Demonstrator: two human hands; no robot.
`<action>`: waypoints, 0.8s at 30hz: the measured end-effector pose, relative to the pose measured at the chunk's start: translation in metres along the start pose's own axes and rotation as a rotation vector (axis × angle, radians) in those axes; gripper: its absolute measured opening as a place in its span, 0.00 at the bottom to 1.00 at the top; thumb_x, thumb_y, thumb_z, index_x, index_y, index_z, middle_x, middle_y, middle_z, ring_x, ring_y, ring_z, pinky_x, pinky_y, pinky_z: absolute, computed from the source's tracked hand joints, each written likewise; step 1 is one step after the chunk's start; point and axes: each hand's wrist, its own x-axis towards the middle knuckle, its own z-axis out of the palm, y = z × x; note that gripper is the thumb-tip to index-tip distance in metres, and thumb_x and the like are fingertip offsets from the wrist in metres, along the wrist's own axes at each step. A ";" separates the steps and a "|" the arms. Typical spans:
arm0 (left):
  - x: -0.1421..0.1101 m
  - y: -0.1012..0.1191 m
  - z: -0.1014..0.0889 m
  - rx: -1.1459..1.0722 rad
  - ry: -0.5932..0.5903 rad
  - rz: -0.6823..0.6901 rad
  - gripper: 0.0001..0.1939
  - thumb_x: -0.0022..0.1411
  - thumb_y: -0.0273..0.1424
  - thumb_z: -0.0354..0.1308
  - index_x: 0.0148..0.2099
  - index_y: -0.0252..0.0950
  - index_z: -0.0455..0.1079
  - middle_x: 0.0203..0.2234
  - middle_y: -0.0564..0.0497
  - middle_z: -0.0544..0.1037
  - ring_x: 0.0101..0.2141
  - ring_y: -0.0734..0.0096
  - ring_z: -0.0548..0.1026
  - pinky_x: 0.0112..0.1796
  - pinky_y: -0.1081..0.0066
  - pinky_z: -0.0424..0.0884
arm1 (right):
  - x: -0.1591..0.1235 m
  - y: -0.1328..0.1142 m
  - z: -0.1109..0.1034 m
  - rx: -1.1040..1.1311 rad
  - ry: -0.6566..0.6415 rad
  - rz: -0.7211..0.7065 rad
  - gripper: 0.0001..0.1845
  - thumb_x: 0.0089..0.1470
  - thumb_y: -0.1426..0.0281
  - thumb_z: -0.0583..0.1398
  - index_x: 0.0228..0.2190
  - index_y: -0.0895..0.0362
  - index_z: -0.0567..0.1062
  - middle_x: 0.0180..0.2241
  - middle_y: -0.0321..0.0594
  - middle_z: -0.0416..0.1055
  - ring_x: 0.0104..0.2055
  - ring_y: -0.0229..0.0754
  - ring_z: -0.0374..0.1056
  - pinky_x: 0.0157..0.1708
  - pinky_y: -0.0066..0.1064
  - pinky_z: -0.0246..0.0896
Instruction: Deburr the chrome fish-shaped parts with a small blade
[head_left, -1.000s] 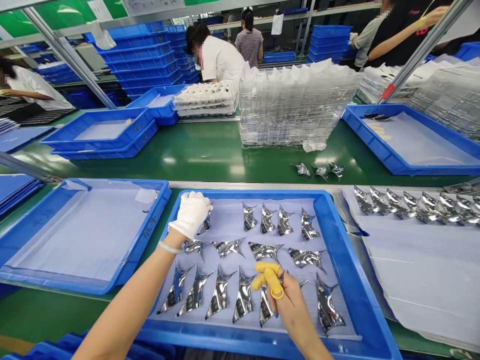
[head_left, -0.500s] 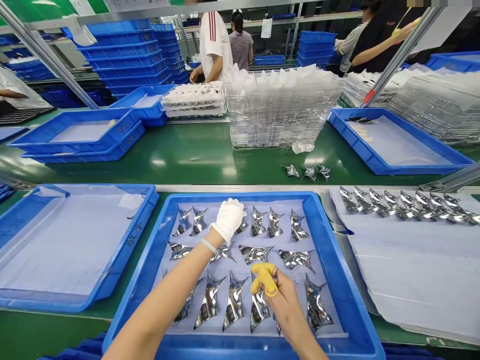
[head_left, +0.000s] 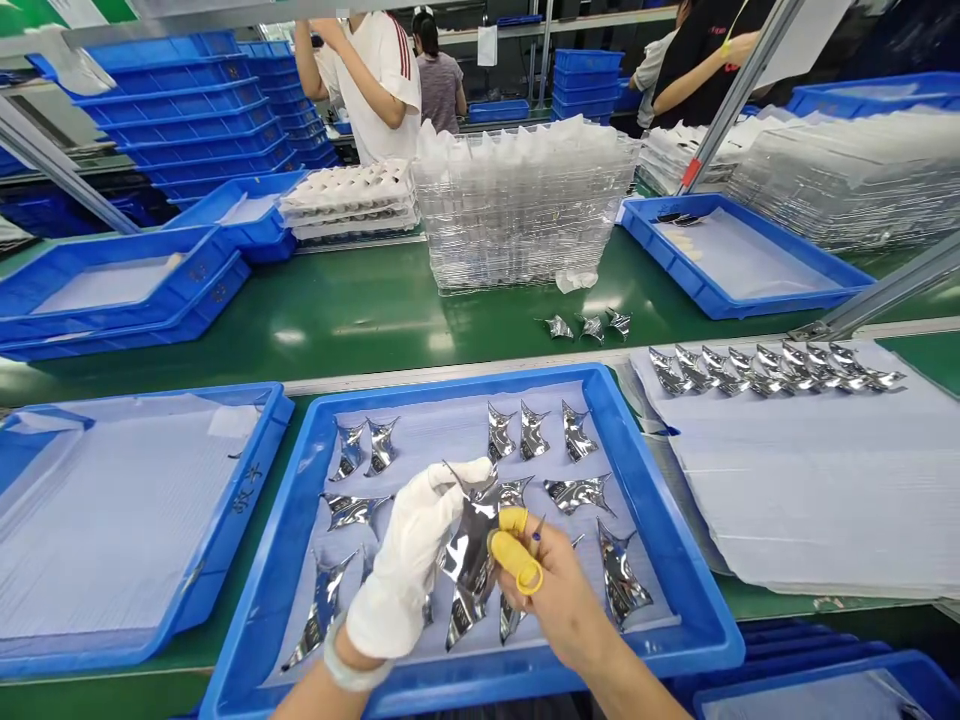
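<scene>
My left hand, in a white glove, is closed on a shiny chrome-like curved part with pointed corners, raised above the blue tray. Yellow finger covers sit on the fingertips of my right hand, which is closed at the right edge of the same part. A small dark pointed thing shows between the right fingers; I cannot make out what it is. Similar chrome parts lie in rows on the tray's white liner, some hidden behind my hands. In the back row there is a gap left of the middle.
On the right, a row of chrome parts lies on stacked white sheets. A lined blue tray stands on the left. Behind are three small chrome pieces, stacked clear trays and a slanting metal post. People work farther back.
My left hand has lifted a chrome part from the back row and brought it toward me. My right hand has met it there. The view has shifted to the right.
</scene>
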 end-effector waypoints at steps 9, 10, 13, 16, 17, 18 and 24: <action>-0.032 0.005 -0.008 -0.034 0.165 -0.110 0.28 0.63 0.41 0.68 0.64 0.43 0.74 0.62 0.46 0.76 0.63 0.54 0.72 0.61 0.61 0.71 | -0.018 -0.012 0.012 -0.283 -0.002 -0.224 0.19 0.61 0.59 0.64 0.23 0.54 0.66 0.21 0.27 0.50 0.23 0.33 0.41 0.22 0.28 0.40; -0.035 0.005 -0.008 -0.018 0.153 -0.089 0.31 0.61 0.40 0.70 0.65 0.44 0.72 0.64 0.47 0.74 0.65 0.54 0.70 0.63 0.61 0.69 | -0.020 -0.012 0.012 -0.368 -0.012 -0.296 0.17 0.63 0.62 0.61 0.24 0.54 0.67 0.21 0.28 0.52 0.23 0.34 0.44 0.22 0.29 0.43; -0.042 0.003 -0.007 0.024 0.182 -0.021 0.32 0.59 0.38 0.72 0.65 0.47 0.73 0.63 0.49 0.75 0.64 0.55 0.71 0.63 0.61 0.70 | -0.025 -0.011 0.011 -0.633 -0.037 -0.555 0.16 0.67 0.69 0.55 0.27 0.54 0.73 0.22 0.33 0.60 0.24 0.38 0.54 0.25 0.30 0.53; -0.049 0.006 -0.008 0.054 0.278 0.050 0.22 0.62 0.37 0.71 0.58 0.48 0.79 0.57 0.50 0.81 0.58 0.55 0.77 0.60 0.60 0.73 | -0.030 -0.005 0.006 -0.813 -0.031 -0.739 0.17 0.67 0.74 0.53 0.30 0.54 0.77 0.23 0.37 0.67 0.24 0.40 0.62 0.24 0.30 0.61; -0.051 0.008 -0.008 0.060 0.305 0.075 0.18 0.63 0.37 0.70 0.56 0.48 0.80 0.55 0.50 0.82 0.57 0.55 0.78 0.59 0.59 0.73 | -0.031 -0.002 0.004 -0.872 -0.027 -0.796 0.16 0.67 0.76 0.52 0.33 0.54 0.79 0.24 0.39 0.71 0.25 0.42 0.66 0.25 0.30 0.64; -0.052 0.010 -0.008 0.066 0.326 0.105 0.15 0.65 0.37 0.68 0.54 0.49 0.81 0.53 0.52 0.84 0.56 0.56 0.78 0.59 0.58 0.73 | -0.032 0.000 0.001 -0.929 -0.028 -0.859 0.17 0.66 0.77 0.52 0.38 0.53 0.80 0.27 0.41 0.74 0.27 0.44 0.70 0.26 0.31 0.68; -0.054 0.021 -0.012 0.174 0.298 0.358 0.17 0.74 0.30 0.56 0.57 0.56 0.78 0.49 0.58 0.85 0.52 0.63 0.80 0.62 0.55 0.68 | -0.031 0.012 -0.009 -1.097 -0.035 -1.089 0.23 0.64 0.78 0.53 0.56 0.54 0.76 0.38 0.51 0.82 0.39 0.52 0.81 0.36 0.36 0.77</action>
